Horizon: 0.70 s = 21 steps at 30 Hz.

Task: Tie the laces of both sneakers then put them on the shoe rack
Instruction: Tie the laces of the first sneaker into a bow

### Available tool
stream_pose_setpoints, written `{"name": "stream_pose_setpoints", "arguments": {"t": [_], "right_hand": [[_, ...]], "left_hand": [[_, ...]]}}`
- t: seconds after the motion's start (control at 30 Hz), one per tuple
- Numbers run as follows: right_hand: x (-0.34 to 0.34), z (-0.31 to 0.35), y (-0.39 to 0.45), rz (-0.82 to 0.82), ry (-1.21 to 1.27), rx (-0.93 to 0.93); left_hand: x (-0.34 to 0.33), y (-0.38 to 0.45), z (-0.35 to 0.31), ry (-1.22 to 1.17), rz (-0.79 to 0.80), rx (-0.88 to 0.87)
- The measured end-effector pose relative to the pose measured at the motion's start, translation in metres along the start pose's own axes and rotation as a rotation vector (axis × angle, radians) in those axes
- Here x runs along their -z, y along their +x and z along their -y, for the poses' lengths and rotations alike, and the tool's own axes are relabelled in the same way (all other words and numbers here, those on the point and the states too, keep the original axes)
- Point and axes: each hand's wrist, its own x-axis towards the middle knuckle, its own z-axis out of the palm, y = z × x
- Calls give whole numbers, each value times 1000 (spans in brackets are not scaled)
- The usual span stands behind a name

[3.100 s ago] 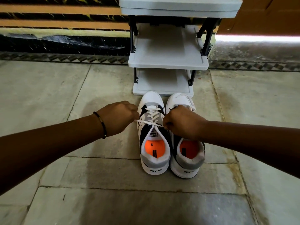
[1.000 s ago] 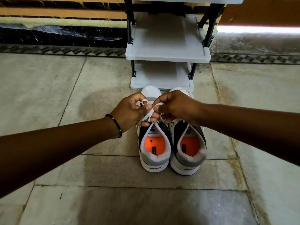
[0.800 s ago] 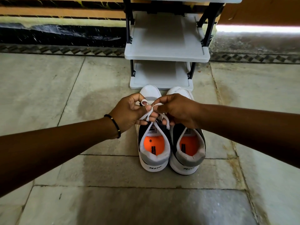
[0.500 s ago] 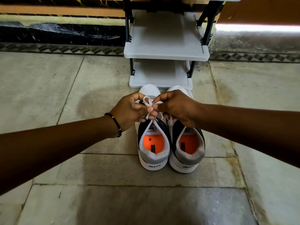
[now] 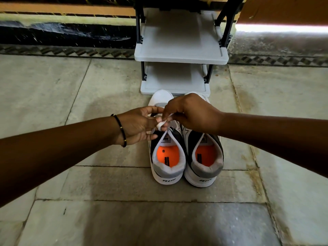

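Two white, grey and black sneakers with orange insoles stand side by side on the floor, heels toward me: the left sneaker (image 5: 166, 164) and the right sneaker (image 5: 204, 166). Their toes touch the foot of a grey shoe rack (image 5: 181, 57). Both hands meet over the left sneaker's tongue. My left hand (image 5: 140, 126) pinches its white lace (image 5: 162, 123), which is wound around a fingertip. My right hand (image 5: 191, 112) grips the same lace from above and hides the right sneaker's laces.
The rack has grey shelves on black posts and stands against a dark striped wall base (image 5: 67, 36). Stone floor tiles (image 5: 124, 210) spread to the left, to the right and toward me. A black bead bracelet (image 5: 120, 129) sits on my left wrist.
Earlier both hands pulled the lace ends apart sideways. They then came together holding loops; now the right hand has moved over the left and the lace is wrapped around a fingertip.
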Motion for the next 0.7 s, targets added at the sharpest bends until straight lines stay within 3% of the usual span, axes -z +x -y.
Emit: {"name": "stream_pose_setpoints", "arguments": {"t": [0.1,0.23,0.5,0.7], "right_hand": [[4,0,4,47,-188,147],[6,1,3,121,-235,195],[9,6,3,232,-178,-18],[7,17,13,206,-254,-186]], "left_hand": [[4,2,-1,32,2,-27],[2,5,2,168,-70,-128],[-8,2,6,270,-148,-333],[-9,0,2,436,-204,-398]]}}
